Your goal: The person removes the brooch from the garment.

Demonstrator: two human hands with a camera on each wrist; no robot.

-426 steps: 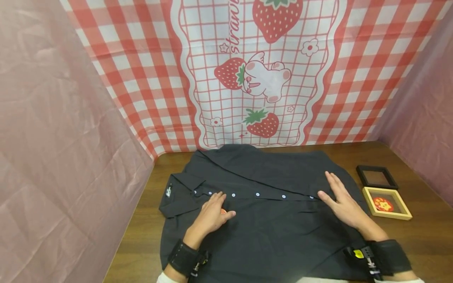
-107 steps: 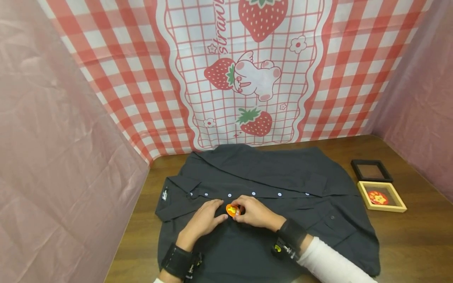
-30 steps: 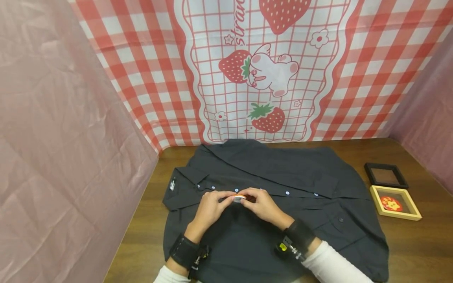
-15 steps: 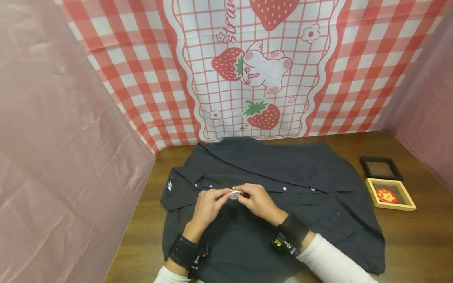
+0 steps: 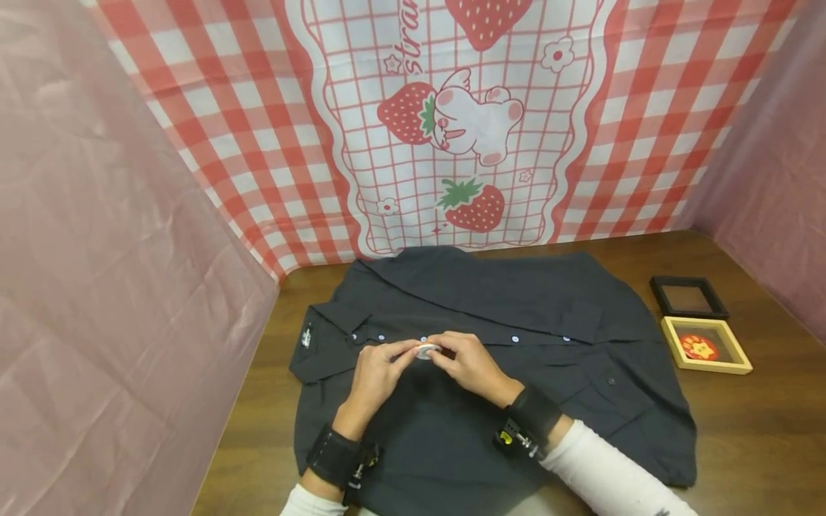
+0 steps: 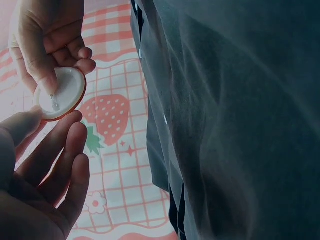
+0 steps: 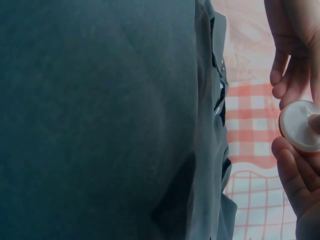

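At frame centre, the left hand [image 5: 376, 376] pinches the left rim and the right hand [image 5: 471, 367] clamps the right side of the pin-back badge [image 5: 427, 352], white back facing the wearer, above the dark button-up shirt [image 5: 532, 362].

Fabric-walled booth [image 5: 129, 251], wooden tabletop [image 5: 768, 423]

Soft, even light in the head view, pale sheen on the creased pink fabric curtain [image 5: 122, 272], dark grey button-up cloth shirt [image 5: 445, 423] faintly shadowed, wrist views hazy and blue-tinted, red-and-white checked cloth backdrop [image 7: 250, 125] washed out, round white-backed orange-rimmed badge [image 6: 66, 94] brightly lit
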